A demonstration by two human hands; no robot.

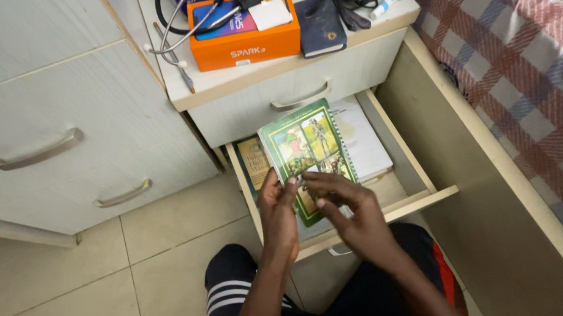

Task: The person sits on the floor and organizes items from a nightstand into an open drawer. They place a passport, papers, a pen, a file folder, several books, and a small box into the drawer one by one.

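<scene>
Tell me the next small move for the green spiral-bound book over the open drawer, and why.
Probably lower the green spiral-bound book flat into the open wooden drawer. Both the left hand and right hand grip its lower end above the drawer, where a white book and another green book already lie.

I see free room at the open drawer's (pixel 405 159) right side; books (pixel 359 138) fill its left and middle.

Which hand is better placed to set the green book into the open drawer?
Probably the left hand: it grips the green book by its left edge. The right hand lies across the cover's lower part. The open drawer sits directly below.
</scene>
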